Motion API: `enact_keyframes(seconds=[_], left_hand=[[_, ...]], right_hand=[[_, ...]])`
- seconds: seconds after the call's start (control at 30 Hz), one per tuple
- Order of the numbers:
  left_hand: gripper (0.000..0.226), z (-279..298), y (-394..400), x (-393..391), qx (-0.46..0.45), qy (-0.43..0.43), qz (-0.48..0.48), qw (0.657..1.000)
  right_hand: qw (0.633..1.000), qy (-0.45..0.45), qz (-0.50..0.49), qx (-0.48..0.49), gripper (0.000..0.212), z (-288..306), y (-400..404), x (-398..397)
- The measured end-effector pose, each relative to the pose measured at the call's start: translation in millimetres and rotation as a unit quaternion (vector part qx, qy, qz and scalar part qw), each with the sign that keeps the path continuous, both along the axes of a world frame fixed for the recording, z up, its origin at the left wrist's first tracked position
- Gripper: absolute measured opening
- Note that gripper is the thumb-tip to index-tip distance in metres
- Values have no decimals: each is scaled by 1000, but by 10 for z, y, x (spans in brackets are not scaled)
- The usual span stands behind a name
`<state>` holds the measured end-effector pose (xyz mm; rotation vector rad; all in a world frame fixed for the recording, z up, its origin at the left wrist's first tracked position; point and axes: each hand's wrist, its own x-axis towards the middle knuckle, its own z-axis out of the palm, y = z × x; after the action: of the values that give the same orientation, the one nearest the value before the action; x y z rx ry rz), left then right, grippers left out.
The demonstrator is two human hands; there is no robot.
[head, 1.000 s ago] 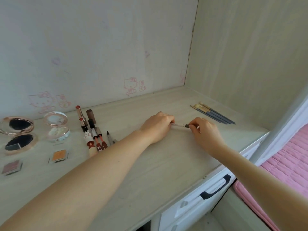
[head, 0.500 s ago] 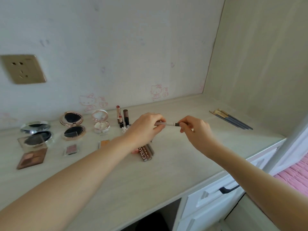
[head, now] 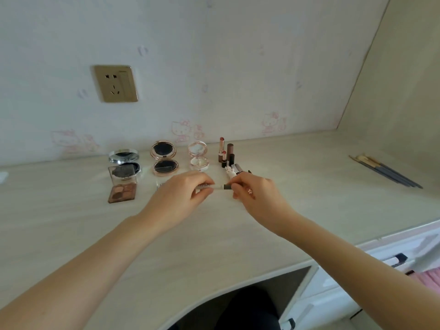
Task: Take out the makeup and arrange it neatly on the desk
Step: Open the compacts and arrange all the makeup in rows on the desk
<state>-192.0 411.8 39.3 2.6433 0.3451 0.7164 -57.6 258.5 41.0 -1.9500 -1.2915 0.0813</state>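
Note:
A thin silver makeup pen [head: 215,186] with a dark tip hangs just above the pale desk [head: 297,186], held level between both hands. My left hand [head: 183,194] pinches its left end, my right hand [head: 254,194] pinches the dark right end. Behind them stands a row of makeup: a silver compact [head: 123,163], a brown eyeshadow palette [head: 122,192], a rose-gold compact [head: 163,159], a clear round compact [head: 198,154] and lipsticks [head: 226,153]. My hands hide the items lying in front of the lipsticks.
Several makeup brushes [head: 385,171] lie at the far right of the desk. A wall socket [head: 116,83] sits above the compacts. The desk's front edge curves over a knee gap, with white drawers [head: 333,289] at the lower right.
Both hands carried the pen left from the middle of the desk toward the lipstick row, lifting it off the surface. The camera turned left, bringing the socket and more compacts into view.

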Motion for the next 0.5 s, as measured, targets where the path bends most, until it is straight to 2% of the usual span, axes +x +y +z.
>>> enact_keyframes(seconds=[0.27, 0.5], left_hand=[[18, -299, 75, -420, 41, 25, 72, 996], [15, -361, -36, -363, 79, 35, 69, 994]], right_hand=[[988, -147, 35, -17, 21, -319, 231, -309], [993, -106, 26, 35, 16, -440, 293, -393]])
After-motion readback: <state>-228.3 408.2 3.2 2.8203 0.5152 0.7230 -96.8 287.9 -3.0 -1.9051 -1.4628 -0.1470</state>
